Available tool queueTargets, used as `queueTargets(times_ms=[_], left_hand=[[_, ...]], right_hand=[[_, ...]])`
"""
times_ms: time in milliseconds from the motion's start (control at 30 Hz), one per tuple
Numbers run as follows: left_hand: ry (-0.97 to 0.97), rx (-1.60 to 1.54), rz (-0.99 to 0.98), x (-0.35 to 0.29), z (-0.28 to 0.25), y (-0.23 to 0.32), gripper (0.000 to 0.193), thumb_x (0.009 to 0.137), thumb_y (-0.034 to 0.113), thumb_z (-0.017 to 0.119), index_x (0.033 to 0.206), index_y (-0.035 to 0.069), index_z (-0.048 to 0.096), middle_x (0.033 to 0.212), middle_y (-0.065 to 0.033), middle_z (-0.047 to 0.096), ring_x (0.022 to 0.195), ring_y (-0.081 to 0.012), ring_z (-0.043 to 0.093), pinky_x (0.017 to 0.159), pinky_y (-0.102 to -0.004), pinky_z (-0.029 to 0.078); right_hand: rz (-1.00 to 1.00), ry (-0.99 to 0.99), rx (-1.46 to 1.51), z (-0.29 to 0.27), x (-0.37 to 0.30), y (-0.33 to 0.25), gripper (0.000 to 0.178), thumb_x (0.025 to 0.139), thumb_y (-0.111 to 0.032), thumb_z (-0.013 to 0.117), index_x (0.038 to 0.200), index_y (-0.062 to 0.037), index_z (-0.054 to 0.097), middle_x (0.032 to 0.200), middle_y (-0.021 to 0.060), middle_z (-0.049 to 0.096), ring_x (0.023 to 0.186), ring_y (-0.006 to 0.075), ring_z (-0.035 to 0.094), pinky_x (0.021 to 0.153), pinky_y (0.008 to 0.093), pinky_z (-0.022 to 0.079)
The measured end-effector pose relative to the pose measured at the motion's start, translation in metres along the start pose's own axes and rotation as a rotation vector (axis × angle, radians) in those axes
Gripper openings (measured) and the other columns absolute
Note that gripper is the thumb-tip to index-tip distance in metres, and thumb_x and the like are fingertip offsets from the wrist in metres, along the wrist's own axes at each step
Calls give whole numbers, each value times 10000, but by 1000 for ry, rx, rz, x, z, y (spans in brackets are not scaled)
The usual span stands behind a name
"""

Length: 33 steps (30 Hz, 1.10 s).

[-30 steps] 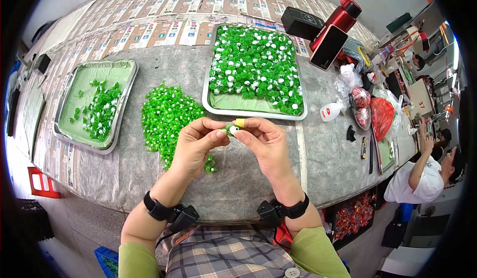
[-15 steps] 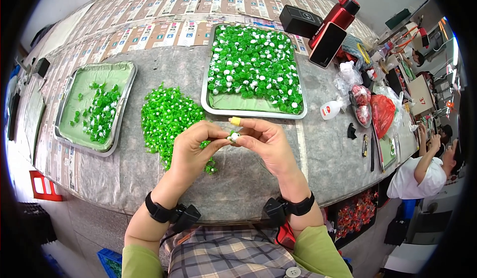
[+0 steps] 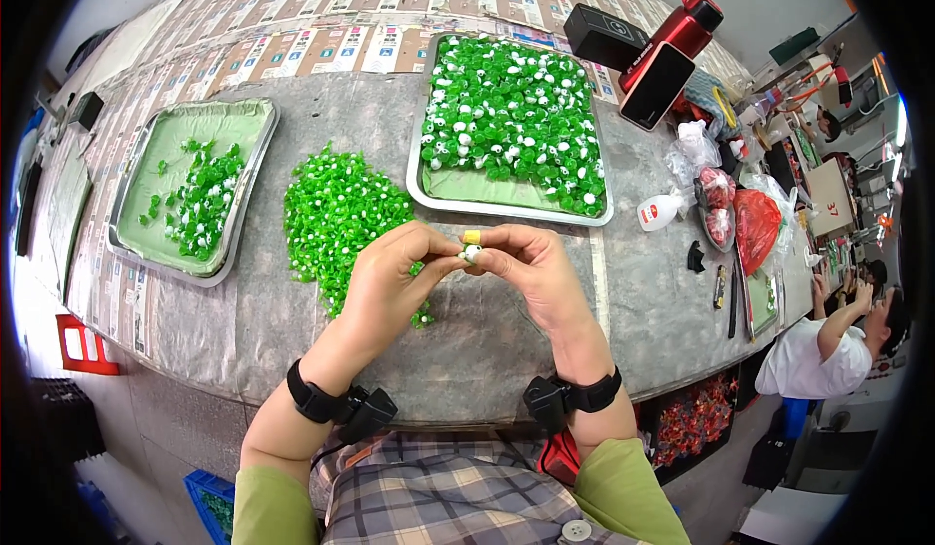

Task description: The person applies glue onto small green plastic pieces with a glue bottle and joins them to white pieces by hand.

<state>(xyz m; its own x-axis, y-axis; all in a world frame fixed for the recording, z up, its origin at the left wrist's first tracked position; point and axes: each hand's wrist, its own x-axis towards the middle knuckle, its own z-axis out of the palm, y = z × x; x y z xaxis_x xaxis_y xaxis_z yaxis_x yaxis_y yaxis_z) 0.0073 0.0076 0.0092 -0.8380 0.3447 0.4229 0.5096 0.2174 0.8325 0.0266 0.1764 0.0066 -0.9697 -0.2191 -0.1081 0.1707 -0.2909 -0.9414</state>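
Note:
Between both hands, above the near middle of the table, is a small white plastic piece with dark spots (image 3: 472,252). My left hand (image 3: 392,270) pinches it from one side with thumb and fingertips. From the other side my right hand (image 3: 531,267) grips it, thumb against index finger; yellow tape (image 3: 472,237) wraps that index fingertip. A heap of small bright green pieces with white dots (image 3: 341,219) lies just beyond my left hand. Past my right hand stands a metal tray (image 3: 506,216) lined in light green, filled with green and white pieces.
At the left is a second lined tray (image 3: 136,248) with fewer pieces. To the right are a white bottle (image 3: 659,212), a red bag (image 3: 757,228) and a black pen-like stick (image 3: 732,301). A phone (image 3: 656,87) leans on a red flask (image 3: 687,29). Another person (image 3: 818,355) sits far right.
My right index finger, raised before, has bent down toward the small piece. Both hands still hold it. The whole view has shifted slightly.

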Motion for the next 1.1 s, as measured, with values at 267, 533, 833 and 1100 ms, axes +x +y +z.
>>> queueTargets(times_ms=[267, 533, 833, 1100], left_hand=[[279, -682, -347, 8, -21, -16, 87, 754, 80, 586, 811, 18, 562, 737, -43, 554, 621, -90, 535, 583, -199, 454], [1090, -1502, -231, 3, -113, -65, 238, 778, 252, 557, 900, 50, 526, 719, -6, 516, 609, -85, 496, 577, -175, 469], [851, -1457, -250, 9, -85, -53, 232, 828, 267, 488, 932, 62, 510, 666, 19, 467, 570, -61, 448, 561, -165, 446], [745, -1414, -317, 13, -71, -45, 228, 848, 225, 457, 977, 40, 488, 634, 17, 426, 555, -66, 418, 545, -174, 433]], right_hand=[[-131, 125, -159, 9, 0, -1, 157, 749, -86, 593, 881, -9, 558, 831, 49, 581, 713, 87, 545, 648, 204, 437], [-539, -320, -1123, 45, -1, 22, 205, 637, -133, 644, 830, -101, 581, 891, 47, 543, 843, 219, 505, 690, 316, 422], [-849, -453, -1432, 67, 3, 45, 291, 637, -226, 602, 910, -136, 555, 1069, 54, 498, 1009, 222, 451, 847, 358, 365], [-688, -239, -1336, 26, 3, 5, 172, 666, -229, 627, 659, -63, 582, 842, 35, 568, 888, 192, 495, 766, 328, 385]])
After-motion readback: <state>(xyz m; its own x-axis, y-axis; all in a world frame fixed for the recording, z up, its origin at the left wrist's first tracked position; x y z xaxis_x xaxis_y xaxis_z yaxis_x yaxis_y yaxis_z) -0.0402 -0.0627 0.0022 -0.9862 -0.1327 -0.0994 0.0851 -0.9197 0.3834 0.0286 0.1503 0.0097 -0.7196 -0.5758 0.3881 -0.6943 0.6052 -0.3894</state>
